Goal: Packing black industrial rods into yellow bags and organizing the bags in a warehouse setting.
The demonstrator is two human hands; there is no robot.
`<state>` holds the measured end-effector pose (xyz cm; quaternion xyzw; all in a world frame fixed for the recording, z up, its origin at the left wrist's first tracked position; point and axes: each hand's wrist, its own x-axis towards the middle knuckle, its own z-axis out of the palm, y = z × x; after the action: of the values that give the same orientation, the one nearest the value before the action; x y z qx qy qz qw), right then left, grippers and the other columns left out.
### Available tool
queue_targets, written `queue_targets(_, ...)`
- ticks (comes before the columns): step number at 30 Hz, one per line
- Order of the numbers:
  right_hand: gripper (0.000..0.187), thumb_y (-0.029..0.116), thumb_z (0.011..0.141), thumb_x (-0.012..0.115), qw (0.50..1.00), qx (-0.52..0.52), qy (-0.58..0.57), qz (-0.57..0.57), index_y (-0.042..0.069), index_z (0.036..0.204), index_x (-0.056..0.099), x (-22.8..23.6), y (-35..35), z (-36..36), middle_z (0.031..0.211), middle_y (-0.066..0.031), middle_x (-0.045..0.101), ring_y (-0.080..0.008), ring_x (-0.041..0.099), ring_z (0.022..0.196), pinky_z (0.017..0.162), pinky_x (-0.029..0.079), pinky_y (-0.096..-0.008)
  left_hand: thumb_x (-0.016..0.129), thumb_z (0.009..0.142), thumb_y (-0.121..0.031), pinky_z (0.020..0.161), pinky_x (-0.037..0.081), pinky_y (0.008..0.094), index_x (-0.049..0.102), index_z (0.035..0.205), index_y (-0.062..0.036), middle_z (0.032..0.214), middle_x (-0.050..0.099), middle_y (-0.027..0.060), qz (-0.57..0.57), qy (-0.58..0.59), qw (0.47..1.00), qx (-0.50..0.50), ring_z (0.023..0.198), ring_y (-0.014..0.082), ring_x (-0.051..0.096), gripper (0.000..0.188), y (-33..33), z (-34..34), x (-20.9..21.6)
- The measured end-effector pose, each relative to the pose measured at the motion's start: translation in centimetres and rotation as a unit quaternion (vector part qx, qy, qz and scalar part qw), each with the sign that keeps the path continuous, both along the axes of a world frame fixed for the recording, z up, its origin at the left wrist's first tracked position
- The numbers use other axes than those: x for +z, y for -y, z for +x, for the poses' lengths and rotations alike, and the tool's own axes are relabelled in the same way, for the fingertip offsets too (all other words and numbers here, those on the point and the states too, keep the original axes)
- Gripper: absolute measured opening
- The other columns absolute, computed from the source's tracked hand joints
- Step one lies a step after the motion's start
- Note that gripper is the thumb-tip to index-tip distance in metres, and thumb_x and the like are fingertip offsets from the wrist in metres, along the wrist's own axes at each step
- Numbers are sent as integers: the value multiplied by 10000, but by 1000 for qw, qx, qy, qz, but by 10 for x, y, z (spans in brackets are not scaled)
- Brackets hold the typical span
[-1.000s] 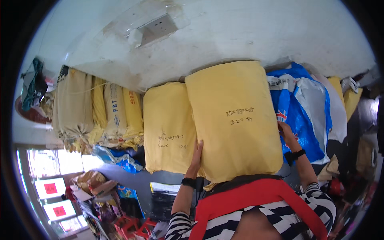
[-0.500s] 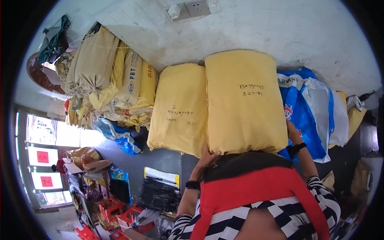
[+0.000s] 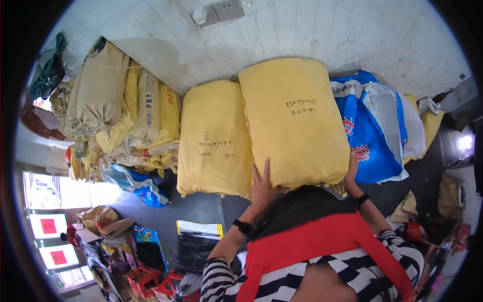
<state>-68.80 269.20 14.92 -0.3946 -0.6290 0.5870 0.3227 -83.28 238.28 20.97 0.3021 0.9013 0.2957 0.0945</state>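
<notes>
A large, stuffed yellow sack [image 3: 297, 136] with dark handwriting stands in front of me against the wall, its lower edge close to my black and red apron [image 3: 307, 236]. My left hand [image 3: 262, 185] lies on the sack's lower left front, fingers stretched out and apart. Along its lower right side rests my right hand [image 3: 351, 173], fingers extended upward against the cloth; part of the palm is hidden. A second, slightly shorter yellow sack [image 3: 214, 136] leans just to the left, touching the big one.
Blue and white bags [image 3: 372, 131] stand close on the right. Beige and yellow sacks [image 3: 98, 85] are piled at the left. A wall socket [image 3: 219, 12] sits above. Red plastic stools [image 3: 143, 279] and a cluttered shelf [image 3: 100, 246] are at the lower left. The floor [image 3: 201, 209] is dark.
My left hand has shifted from the sack's bottom corner up onto its front, fingers now spread. My right hand stays by the right side. The whole view has swung slightly, moving the scene leftward.
</notes>
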Motion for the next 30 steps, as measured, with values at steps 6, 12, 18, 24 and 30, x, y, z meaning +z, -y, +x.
queue_targets(6, 489, 349, 1021, 326, 994, -94, -29, -56, -21, 1302, 478, 55, 43, -54, 1267, -156, 518, -221, 510, 1146, 962, 419, -332, 876, 550, -262, 829, 516, 454, 247, 1475, -332, 1470, 154, 341, 25, 26, 999, 17, 1154, 483, 498, 1121, -5, -50, 7)
queue_targets(12, 476, 325, 1020, 303, 993, -43, -110, 25, -21, 1296, 479, -45, 25, -13, 1246, -174, 522, -258, 524, 1113, 970, 411, -367, 877, 523, -207, 790, 539, 434, 262, 1467, -345, 1482, 145, 321, 19, 44, 999, 25, 1118, 447, 541, 1136, 11, -30, -8)
queue_targets(18, 427, 284, 1015, 336, 986, 87, 3, 144, 14, 1323, 456, -40, -17, -13, 1285, -149, 510, -232, 514, 1151, 967, 425, -349, 830, 632, -331, 1093, 319, 419, 194, 1498, -163, 1527, 182, 218, 115, 63, 985, -115, 1309, 418, 362, 1087, 32, -46, -36)
queue_targets(24, 316, 248, 959, 437, 971, -7, 225, 77, 10, 1034, 632, -31, -35, 32, 1000, -110, 623, -209, 592, 947, 853, 448, -351, 682, 838, -318, 1033, 376, 370, 515, 1340, -145, 1346, 519, 148, 172, 54, 983, -35, 1318, 269, 413, 557, 188, -53, 13)
queue_targets(30, 192, 193, 809, 553, 741, 313, 368, 467, 36, 736, 635, -117, 34, 153, 750, -209, 623, -306, 586, 634, 559, 438, -446, 602, 879, -280, 1016, 402, 375, 523, 1298, -21, 1297, 545, 202, 61, 120, 954, 268, 1223, 300, 517, 499, 409, 90, -128)
